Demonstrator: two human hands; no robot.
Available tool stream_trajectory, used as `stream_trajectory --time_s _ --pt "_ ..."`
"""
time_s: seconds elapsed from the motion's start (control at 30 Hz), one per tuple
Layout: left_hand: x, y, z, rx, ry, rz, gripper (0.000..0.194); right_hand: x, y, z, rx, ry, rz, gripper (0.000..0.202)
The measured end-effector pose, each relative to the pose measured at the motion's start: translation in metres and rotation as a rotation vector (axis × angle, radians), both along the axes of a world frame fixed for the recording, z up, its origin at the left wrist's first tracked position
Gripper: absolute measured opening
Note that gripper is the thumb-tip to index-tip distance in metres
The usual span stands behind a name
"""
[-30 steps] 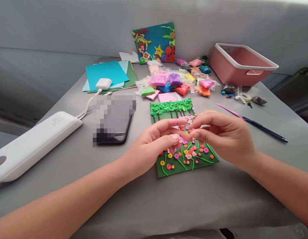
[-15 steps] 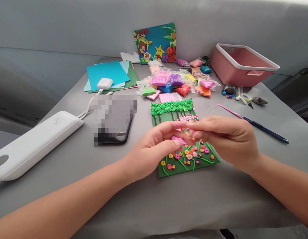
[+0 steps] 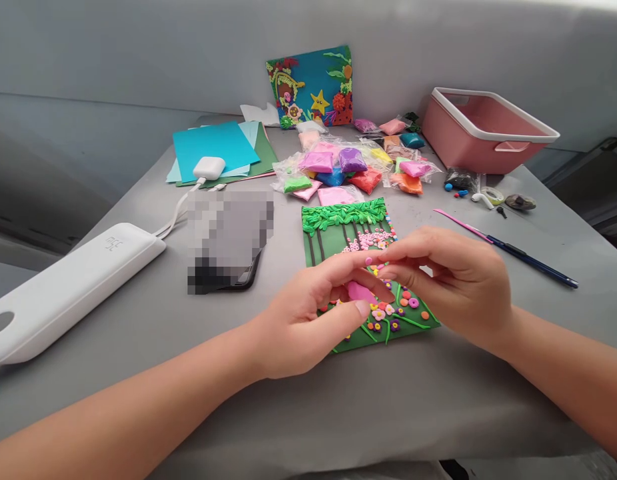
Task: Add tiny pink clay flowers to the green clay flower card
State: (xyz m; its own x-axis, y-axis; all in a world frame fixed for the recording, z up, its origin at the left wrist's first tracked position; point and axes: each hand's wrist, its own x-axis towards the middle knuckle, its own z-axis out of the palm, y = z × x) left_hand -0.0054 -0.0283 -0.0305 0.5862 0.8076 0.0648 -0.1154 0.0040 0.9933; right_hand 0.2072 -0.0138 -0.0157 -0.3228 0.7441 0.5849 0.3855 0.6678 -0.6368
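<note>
Above a green picture [image 3: 328,247] with clay leaves, trunks and flowers, both hands meet near its middle. My left hand [image 3: 313,313] holds a lump of pink clay [image 3: 359,292] between thumb and fingers. A small pink clay dot [image 3: 369,261] sits on its outstretched index finger. My right hand [image 3: 453,280] has thumb and index finger drawn together beside that fingertip; whatever may be between them is too small to make out. The hands cover part of the picture's flowers.
Bags of coloured clay [image 3: 333,167] lie behind the picture, near an upright sea picture [image 3: 311,87] and a pink bin [image 3: 478,130]. A phone [image 3: 233,240], power bank [image 3: 78,293] and paper sheets [image 3: 213,147] are left, a pen [image 3: 533,260] right.
My left hand has moved slightly down and right, showing more of the pink dot and lump. My right hand's thumb and index finger have shifted, with a gap now visible between them behind the tips.
</note>
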Motion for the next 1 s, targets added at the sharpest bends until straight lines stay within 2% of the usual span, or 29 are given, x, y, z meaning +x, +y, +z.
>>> stream_trajectory --time_s 0.43,0.5,0.6,0.7,0.8,0.9,1.0 --pt "0.000 0.004 -0.009 0.430 0.103 -0.012 0.053 0.001 0.000 -0.004 0.057 -0.039 -0.003 0.009" --pt "0.000 0.005 -0.010 0.472 0.120 -0.009 0.055 0.000 0.000 -0.003 0.032 -0.027 -0.007 0.008" --pt "0.001 0.005 -0.011 0.495 0.132 0.024 0.053 -0.001 0.000 -0.003 -0.090 0.051 0.005 0.006" --pt "0.001 0.003 -0.010 0.378 0.112 0.033 0.044 -0.001 0.001 -0.004 -0.235 0.146 0.033 0.012" --pt "0.004 0.001 -0.006 0.117 0.031 0.028 0.041 0.001 0.004 -0.006 -0.284 0.220 0.062 0.020" --pt "0.006 0.003 -0.001 -0.108 -0.053 0.092 0.050 0.002 0.005 -0.006 -0.174 0.202 0.071 0.019" --pt "0.008 0.006 0.003 -0.216 -0.138 0.178 0.054 0.002 0.005 -0.004 0.035 0.026 0.141 0.017"
